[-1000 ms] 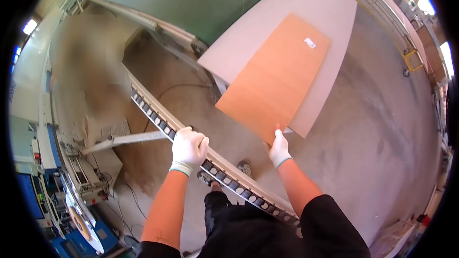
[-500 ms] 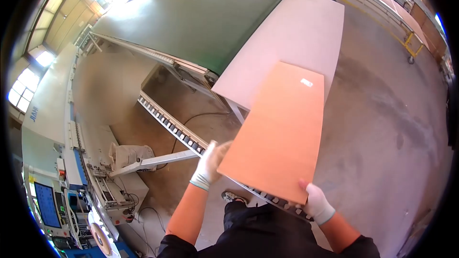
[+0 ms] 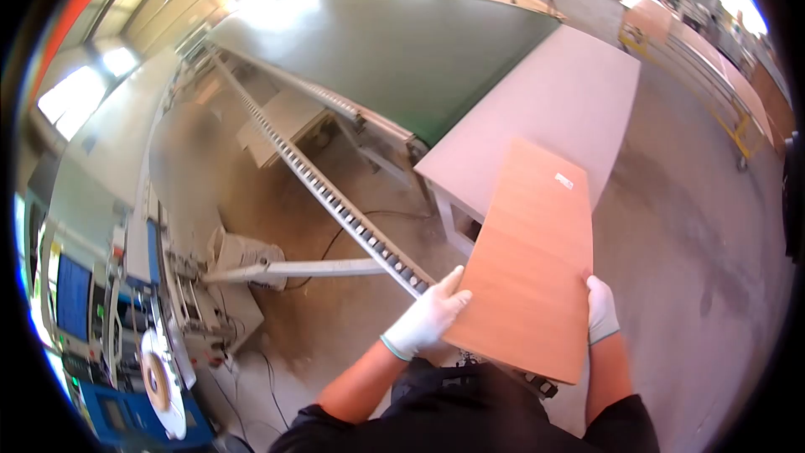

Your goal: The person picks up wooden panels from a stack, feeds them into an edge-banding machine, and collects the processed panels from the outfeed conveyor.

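Note:
A flat orange-brown wood panel (image 3: 537, 260) extends away from my body, with a small white label (image 3: 564, 180) near its far end. My left hand (image 3: 426, 317), in a white glove, grips the panel's left edge near the close end. On the opposite edge my right hand (image 3: 601, 310), also gloved, is closed round the side with its thumb up; its other fingers are hidden. The panel's far end overlaps the pale pinkish board (image 3: 553, 92); whether it touches cannot be made out. Under the near end runs a roller rail (image 3: 335, 205), partly covered.
A dark green conveyor belt (image 3: 377, 50) lies beyond the pale board. On the left stands a long machine (image 3: 109, 159) with a screen (image 3: 74, 298) and a tape roll (image 3: 155, 382). A sack (image 3: 251, 256) sits by a support bar (image 3: 310, 268). A yellow-framed cart (image 3: 740, 138) is far right.
The panel has turned slightly and lies nearer in view. My left hand now grips its left edge, and my right hand has moved up along the right edge. The view has shifted.

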Motion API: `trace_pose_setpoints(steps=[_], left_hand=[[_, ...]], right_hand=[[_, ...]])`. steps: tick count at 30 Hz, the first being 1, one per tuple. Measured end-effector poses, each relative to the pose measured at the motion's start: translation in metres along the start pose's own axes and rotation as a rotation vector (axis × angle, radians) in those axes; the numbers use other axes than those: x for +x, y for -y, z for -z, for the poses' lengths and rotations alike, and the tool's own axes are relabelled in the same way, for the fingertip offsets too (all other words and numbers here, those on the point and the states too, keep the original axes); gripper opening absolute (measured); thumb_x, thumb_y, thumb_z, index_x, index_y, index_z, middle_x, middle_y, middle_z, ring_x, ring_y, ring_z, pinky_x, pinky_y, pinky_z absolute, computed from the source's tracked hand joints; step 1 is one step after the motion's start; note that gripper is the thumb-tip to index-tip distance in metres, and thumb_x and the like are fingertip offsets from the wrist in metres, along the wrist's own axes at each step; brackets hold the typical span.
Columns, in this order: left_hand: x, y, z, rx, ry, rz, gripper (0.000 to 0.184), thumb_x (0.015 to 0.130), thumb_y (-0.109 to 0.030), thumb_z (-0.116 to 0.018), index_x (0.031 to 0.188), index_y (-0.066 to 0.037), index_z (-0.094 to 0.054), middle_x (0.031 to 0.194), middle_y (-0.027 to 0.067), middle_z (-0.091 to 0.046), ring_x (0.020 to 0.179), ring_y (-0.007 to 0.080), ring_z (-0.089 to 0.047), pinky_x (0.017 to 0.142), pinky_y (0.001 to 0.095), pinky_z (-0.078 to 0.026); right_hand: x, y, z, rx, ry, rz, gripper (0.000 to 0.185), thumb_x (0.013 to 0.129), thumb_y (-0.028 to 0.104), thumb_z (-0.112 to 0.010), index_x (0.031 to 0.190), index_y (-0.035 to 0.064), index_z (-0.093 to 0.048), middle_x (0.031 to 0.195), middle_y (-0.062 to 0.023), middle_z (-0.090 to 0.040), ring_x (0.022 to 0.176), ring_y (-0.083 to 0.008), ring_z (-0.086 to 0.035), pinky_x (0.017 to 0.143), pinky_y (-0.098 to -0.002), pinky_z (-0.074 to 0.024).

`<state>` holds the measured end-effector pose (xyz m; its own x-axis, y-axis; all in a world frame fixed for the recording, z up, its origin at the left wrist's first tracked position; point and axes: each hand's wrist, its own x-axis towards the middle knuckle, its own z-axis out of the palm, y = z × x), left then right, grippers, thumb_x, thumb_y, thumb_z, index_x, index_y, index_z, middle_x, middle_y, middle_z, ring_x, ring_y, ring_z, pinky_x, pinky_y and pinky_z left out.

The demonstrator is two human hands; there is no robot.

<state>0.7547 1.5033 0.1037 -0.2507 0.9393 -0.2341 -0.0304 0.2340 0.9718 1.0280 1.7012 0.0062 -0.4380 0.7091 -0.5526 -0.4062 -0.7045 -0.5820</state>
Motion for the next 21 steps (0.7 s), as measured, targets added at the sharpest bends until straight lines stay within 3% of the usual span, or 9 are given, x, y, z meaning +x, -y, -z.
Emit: trace_pose_setpoints(steps=[5, 9, 13, 14, 15, 17, 19, 20, 21], left_hand=[[-0.064, 0.021, 0.055, -0.052, -0.080, -0.047, 0.064, 0.100, -0.021, -0.053, 0.146, 0.012, -0.025, 0.141, 0.0186, -0.047, 0.130, 0.0197, -0.044, 0.108, 0.0310, -0.035], [-0.111, 0.097, 0.075, -0.144, -0.334, 0.220, 0.057, 0.099, -0.034, -0.055, 0.135, 0.009, -0.045, 0.127, 0.0136, -0.058, 0.115, 0.0162, -0.055, 0.099, 0.0297, -0.044], [-0.125, 0.160, 0.084, -0.462, -0.783, 0.167, 0.058, 0.100, -0.044, -0.051, 0.128, 0.007, -0.054, 0.111, 0.0050, -0.064, 0.099, 0.0132, -0.059, 0.089, 0.0273, -0.048], [-0.126, 0.175, 0.100, -0.420, -0.870, 0.166, 0.053, 0.100, -0.043, -0.052, 0.124, 0.004, -0.058, 0.103, 0.0015, -0.063, 0.092, 0.0116, -0.057, 0.085, 0.0259, -0.047], [-0.131, 0.154, 0.115, -0.497, -0.914, 0.182, 0.036, 0.101, -0.042, -0.050, 0.088, -0.011, -0.061, 0.082, -0.0057, -0.056, 0.075, 0.0048, -0.050, 0.067, 0.0223, -0.042], [-0.141, 0.095, 0.136, -0.749, -1.130, 0.059, 0.038, 0.100, -0.045, -0.050, 0.080, -0.014, -0.058, 0.071, -0.0070, -0.053, 0.065, 0.0035, -0.046, 0.055, 0.0207, -0.036], [-0.155, 0.107, 0.175, -0.774, -1.379, -0.221, 0.039, 0.101, -0.046, -0.047, 0.090, -0.011, -0.062, 0.079, -0.0028, -0.059, 0.069, 0.0065, -0.053, 0.058, 0.0224, -0.042], [-0.183, 0.097, 0.176, -0.794, -1.350, -0.213, 0.046, 0.102, -0.042, -0.047, 0.114, 0.000, -0.061, 0.105, 0.0029, -0.062, 0.093, 0.0123, -0.056, 0.084, 0.0269, -0.046], [-0.201, 0.110, 0.181, -0.813, -1.394, -0.257, 0.046, 0.102, -0.042, -0.047, 0.114, 0.000, -0.061, 0.105, 0.0029, -0.062, 0.093, 0.0123, -0.056, 0.084, 0.0269, -0.046]], right_hand=[[-0.004, -0.027, -0.070, -0.264, 0.168, 0.313, 0.021, 0.094, 0.012, -0.056, 0.108, -0.0028, -0.057, 0.101, -0.0061, -0.061, 0.091, -0.0145, -0.056, 0.081, -0.0307, -0.0478], [-0.027, -0.049, -0.155, -0.660, 0.233, 0.471, 0.016, 0.089, 0.006, -0.058, 0.104, -0.0004, -0.055, 0.089, -0.0003, -0.054, 0.076, -0.0080, -0.044, 0.069, -0.0247, -0.0408], [-0.036, -0.099, -0.200, -0.841, 0.530, 0.623, 0.033, 0.089, 0.022, -0.064, 0.107, -0.0033, -0.054, 0.088, -0.0065, -0.059, 0.078, -0.0101, -0.052, 0.069, -0.0259, -0.0446], [-0.028, -0.110, -0.202, -0.979, 0.632, 0.768, 0.044, 0.091, 0.036, -0.064, 0.107, -0.0039, -0.056, 0.086, -0.0091, -0.061, 0.076, -0.0143, -0.056, 0.069, -0.0278, -0.0467], [-0.038, -0.115, -0.215, -1.006, 0.686, 0.700, 0.056, 0.089, 0.050, -0.064, 0.103, -0.0037, -0.057, 0.079, -0.0095, -0.061, 0.069, -0.0190, -0.059, 0.065, -0.0302, -0.0476], [-0.019, -0.146, -0.212, -1.016, 0.828, 0.802, 0.061, 0.088, 0.055, -0.064, 0.102, -0.0037, -0.058, 0.074, -0.0084, -0.061, 0.065, -0.0203, -0.060, 0.062, -0.0318, -0.0483], [-0.024, -0.164, -0.212, -1.065, 0.943, 0.766, 0.062, 0.088, 0.057, -0.063, 0.098, -0.0036, -0.060, 0.076, -0.0110, -0.064, 0.068, -0.0187, -0.062, 0.064, -0.0318, -0.0490], [-0.021, -0.176, -0.203, -1.087, 0.991, 0.707, 0.061, 0.088, 0.057, -0.063, 0.097, -0.0035, -0.060, 0.076, -0.0108, -0.064, 0.069, -0.0181, -0.062, 0.064, -0.0321, -0.0491], [-0.019, -0.189, -0.196, -1.113, 1.031, 0.649, 0.061, 0.088, 0.057, -0.062, 0.096, -0.0034, -0.061, 0.076, -0.0107, -0.065, 0.070, -0.0174, -0.062, 0.065, -0.0324, -0.0492]])
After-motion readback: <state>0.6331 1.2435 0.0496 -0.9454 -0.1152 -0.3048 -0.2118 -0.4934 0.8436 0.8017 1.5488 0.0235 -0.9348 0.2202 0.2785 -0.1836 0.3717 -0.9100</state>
